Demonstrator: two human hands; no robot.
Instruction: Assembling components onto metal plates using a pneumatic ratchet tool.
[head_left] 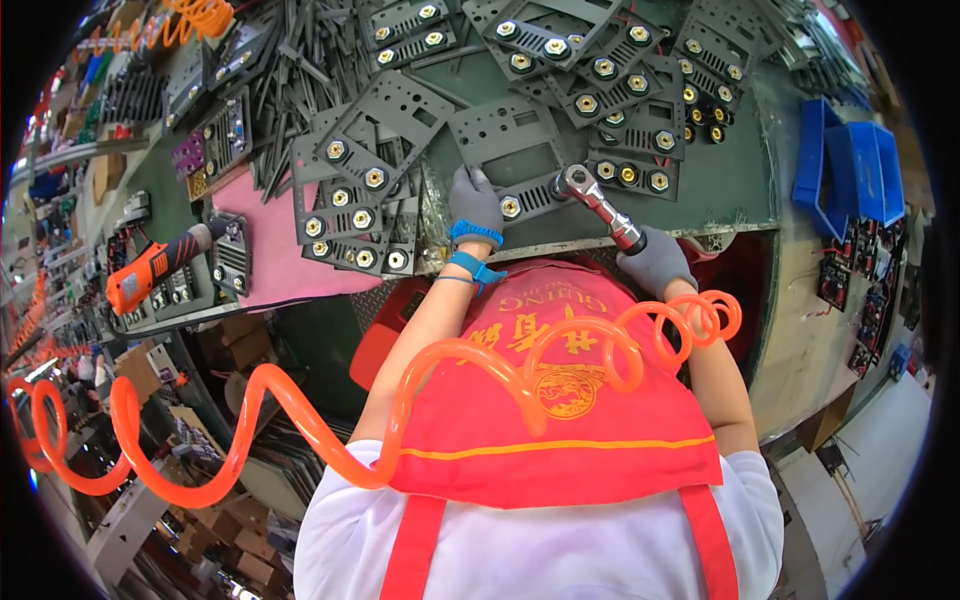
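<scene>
Grey-gloved, the left hand [474,203] presses flat, fingers spread, on a dark perforated metal panel [508,150] lying at the near edge of the green workbench [725,190]. Just beside it, the right hand [657,262] is closed around the handle of a pneumatic ratchet wrench [598,205], whose head sits on the same panel near a brass socket [511,207]. An orange coiled air hose [300,430] trails across the red vest [560,400].
</scene>
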